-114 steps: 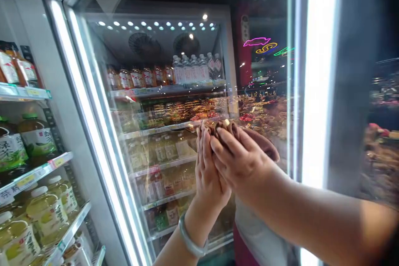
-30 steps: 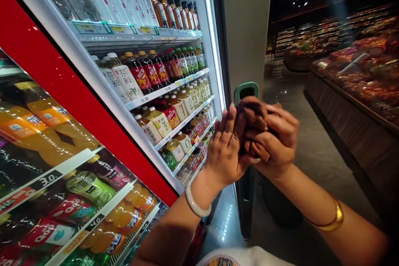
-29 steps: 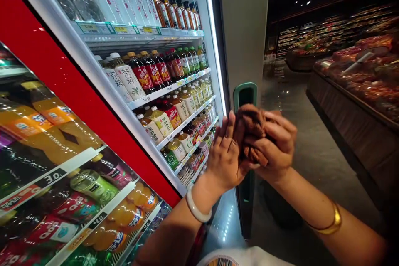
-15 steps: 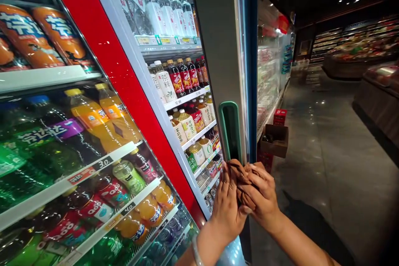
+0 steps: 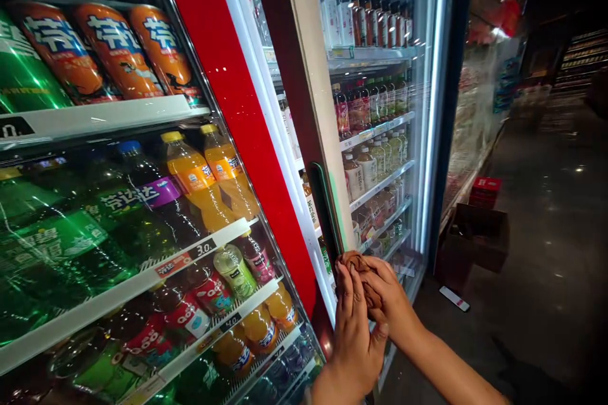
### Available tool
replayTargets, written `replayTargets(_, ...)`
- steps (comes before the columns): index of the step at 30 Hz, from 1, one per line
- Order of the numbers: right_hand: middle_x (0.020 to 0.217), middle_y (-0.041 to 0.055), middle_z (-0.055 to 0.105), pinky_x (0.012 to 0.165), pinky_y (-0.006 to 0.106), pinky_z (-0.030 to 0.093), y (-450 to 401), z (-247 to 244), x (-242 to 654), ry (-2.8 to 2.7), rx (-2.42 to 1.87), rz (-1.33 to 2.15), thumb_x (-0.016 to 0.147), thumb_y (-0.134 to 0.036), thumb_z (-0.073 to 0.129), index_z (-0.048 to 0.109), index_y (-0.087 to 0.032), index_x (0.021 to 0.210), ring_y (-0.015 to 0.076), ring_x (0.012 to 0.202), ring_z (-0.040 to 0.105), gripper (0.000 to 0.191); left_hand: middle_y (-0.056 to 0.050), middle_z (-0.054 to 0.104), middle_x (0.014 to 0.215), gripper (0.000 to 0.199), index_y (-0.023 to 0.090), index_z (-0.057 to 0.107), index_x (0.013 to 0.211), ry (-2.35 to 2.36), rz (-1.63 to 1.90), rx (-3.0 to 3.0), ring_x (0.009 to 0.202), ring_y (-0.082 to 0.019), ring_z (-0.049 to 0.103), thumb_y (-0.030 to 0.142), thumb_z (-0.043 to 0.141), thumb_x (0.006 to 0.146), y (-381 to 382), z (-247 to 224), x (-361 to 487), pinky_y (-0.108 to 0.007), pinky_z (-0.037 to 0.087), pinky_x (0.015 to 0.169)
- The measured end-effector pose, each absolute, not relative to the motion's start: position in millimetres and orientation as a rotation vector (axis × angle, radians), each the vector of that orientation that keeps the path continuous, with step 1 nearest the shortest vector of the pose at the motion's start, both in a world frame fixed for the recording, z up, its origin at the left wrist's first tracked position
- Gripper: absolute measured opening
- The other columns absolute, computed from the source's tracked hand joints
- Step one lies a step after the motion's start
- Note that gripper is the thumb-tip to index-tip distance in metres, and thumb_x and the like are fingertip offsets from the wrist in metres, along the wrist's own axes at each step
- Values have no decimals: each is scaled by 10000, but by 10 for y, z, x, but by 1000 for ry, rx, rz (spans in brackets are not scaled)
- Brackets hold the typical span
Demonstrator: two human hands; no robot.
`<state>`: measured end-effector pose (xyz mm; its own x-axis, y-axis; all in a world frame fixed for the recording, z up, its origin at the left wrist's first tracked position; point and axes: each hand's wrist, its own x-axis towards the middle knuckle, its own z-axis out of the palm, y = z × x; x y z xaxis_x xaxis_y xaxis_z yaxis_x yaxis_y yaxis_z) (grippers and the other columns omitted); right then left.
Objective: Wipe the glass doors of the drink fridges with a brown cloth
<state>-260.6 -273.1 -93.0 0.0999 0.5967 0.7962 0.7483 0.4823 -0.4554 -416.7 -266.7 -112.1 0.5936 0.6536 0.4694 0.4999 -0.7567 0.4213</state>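
A crumpled brown cloth [image 5: 356, 262] is bunched against the edge of the glass fridge door [image 5: 316, 76], just below its green recessed handle [image 5: 327, 202]. My right hand [image 5: 387, 297] is wrapped round the cloth and presses it to the door frame. Beside it, my left hand [image 5: 356, 329] lies against the door edge, its fingers pointing up and touching the cloth, the thumb apart. The door stands partly open, and shelves of bottled drinks [image 5: 375, 164] show through its glass.
On the left is a closed cooler with a red frame [image 5: 247, 101], full of cans and bottles. A cardboard box [image 5: 479, 234] and a red box [image 5: 485, 191] stand on the floor at right, near a flat white-and-pink item [image 5: 455, 299].
The fridge door has swung to a narrower gap, and both hands have moved with its edge. The view has shifted, and the flat item on the floor now shows.
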Motion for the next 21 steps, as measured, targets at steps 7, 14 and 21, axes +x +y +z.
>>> replayTargets(7, 1315, 92, 636, 1055, 504, 539, -1877, -689, -2764, -1558, -1065, -310, 973, -226, 608, 696, -282, 1165, 253, 1273, 573, 218, -121, -36, 1764, 792, 184, -129, 1674, 994, 1018, 2619, 1631, -271, 54, 529, 286, 1094, -2105, -971, -4218, -446, 315, 1307)
replayTargets(14, 1245, 70, 669, 1066, 480, 533, -1491, -649, -2792, -1527, -1000, -616, 998, -232, 583, 685, -263, 1166, 239, 1297, 552, 199, -133, 25, 1757, 780, 116, -66, 1684, 998, 1232, 2865, 1629, -250, 97, 513, 267, 1101, -1660, -984, -4217, -368, 429, 1238)
replayTargets(21, 1260, 47, 683, 1161, 522, 491, -1223, -225, -2468, -1462, -894, -736, 951, -148, 629, 678, -267, 1135, 263, 1388, 540, 224, -155, 93, 1756, 836, 75, 3, 1686, 1103, 1314, 2922, 1637, -275, 157, 524, 365, 1081, -1571, -564, -3928, -375, 388, 1265)
